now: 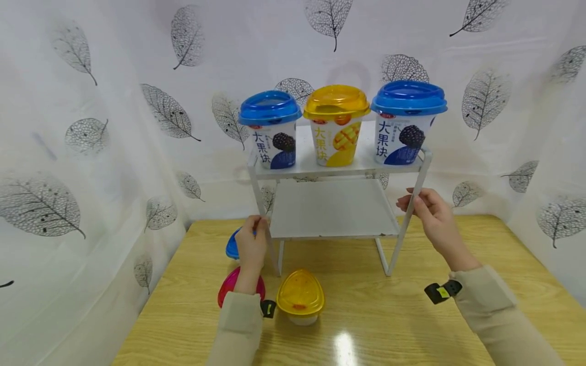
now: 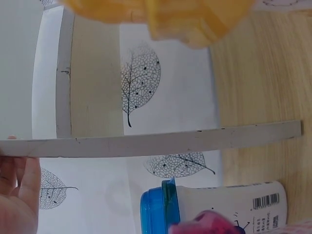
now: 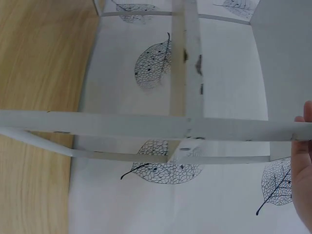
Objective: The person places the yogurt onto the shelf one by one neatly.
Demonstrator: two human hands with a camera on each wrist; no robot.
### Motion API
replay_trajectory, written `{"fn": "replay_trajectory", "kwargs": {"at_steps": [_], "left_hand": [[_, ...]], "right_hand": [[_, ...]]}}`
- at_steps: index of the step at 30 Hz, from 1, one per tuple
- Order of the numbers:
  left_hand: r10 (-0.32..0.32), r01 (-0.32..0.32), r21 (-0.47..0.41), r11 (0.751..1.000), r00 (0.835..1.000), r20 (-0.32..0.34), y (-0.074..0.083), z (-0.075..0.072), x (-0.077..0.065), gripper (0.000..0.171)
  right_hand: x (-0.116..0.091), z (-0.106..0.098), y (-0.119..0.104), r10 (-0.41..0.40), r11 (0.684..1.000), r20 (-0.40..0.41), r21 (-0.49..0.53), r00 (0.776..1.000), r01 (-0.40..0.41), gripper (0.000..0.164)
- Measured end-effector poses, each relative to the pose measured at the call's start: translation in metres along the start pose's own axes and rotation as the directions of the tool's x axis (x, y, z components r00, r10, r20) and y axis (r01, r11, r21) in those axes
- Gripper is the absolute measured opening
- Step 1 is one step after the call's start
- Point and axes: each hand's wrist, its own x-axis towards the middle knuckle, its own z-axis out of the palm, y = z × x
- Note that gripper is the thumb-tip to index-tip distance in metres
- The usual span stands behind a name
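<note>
A white two-tier rack (image 1: 336, 208) stands in front of me, held at both sides. My left hand (image 1: 252, 244) pinches its left front leg; in the left wrist view that leg (image 2: 146, 145) runs across the picture to the fingers (image 2: 30, 180). On the other side my right hand (image 1: 437, 218) grips the right front leg, thumb in front and fingertips behind. Along the top shelf stand a blue-lidded fruit cup (image 1: 280, 140), a yellow-lidded cup (image 1: 336, 132) and another blue-lidded cup (image 1: 403, 127). The lower shelf is bare.
Left of and before the rack, on the wooden table (image 1: 366, 315), are a yellow-lidded cup (image 1: 300, 295), a pink-lidded one (image 1: 229, 284) partly behind my left wrist, and a blue-lidded one (image 1: 232, 246). A leaf-print curtain (image 1: 110, 203) encloses the table's back and sides.
</note>
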Motion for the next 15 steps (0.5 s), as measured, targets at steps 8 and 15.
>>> {"fn": "replay_trajectory", "kwargs": {"at_steps": [8,15], "left_hand": [[-0.033,0.033,-0.004,0.999,0.999,0.004,-0.001,0.000,0.000,0.016],[-0.023,0.023,-0.002,1.000,1.000,0.005,0.000,0.000,0.000,0.015]], "right_hand": [[0.011,0.005,-0.009,0.060,0.998,-0.081,0.005,0.995,-0.060,0.019],[0.013,0.008,-0.011,0.088,0.994,-0.145,-0.055,0.986,-0.097,0.019]]}}
